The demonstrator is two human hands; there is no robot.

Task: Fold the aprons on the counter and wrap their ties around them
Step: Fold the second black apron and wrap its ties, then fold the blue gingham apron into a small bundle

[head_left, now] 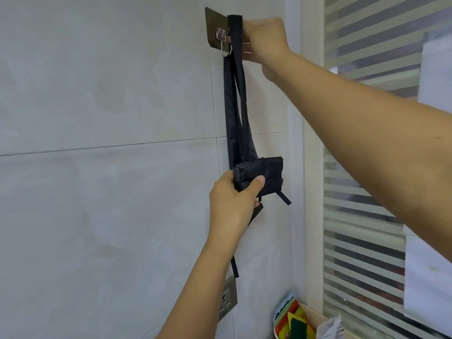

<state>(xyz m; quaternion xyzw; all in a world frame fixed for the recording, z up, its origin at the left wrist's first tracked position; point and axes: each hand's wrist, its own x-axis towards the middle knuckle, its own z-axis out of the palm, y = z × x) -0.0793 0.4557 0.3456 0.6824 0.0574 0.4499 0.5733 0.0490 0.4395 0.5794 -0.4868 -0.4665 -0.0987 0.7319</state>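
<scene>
A pale tiled wall (105, 167) fills the left side, and a glass panel (362, 216) with frosted horizontal stripes fills the right, with white sheets (426, 277) stuck on it. Between them a dark apron (265, 172) hangs against the wall. It is off the desk, and its long neck loop runs up to a metal hook plate (215, 25) fixed high on the tiles.

The right hand (265, 37) is raised to that plate, its fingers closed on the top of the loop right at the wire hooks. The left hand (233, 201) is clamped on the folded bundle lower down, thumb pressed across the front, with tie ends dangling below and beside it.

A steel socket plate (228, 299) sits low on the wall. In the bottom corner a cream box (313, 315) holds a sponge pack (294, 321) of yellow and green scouring pads in red wrapping, plus crumpled clear plastic (329, 326). The pack's pale blue label bears dark print too blurred to read.
</scene>
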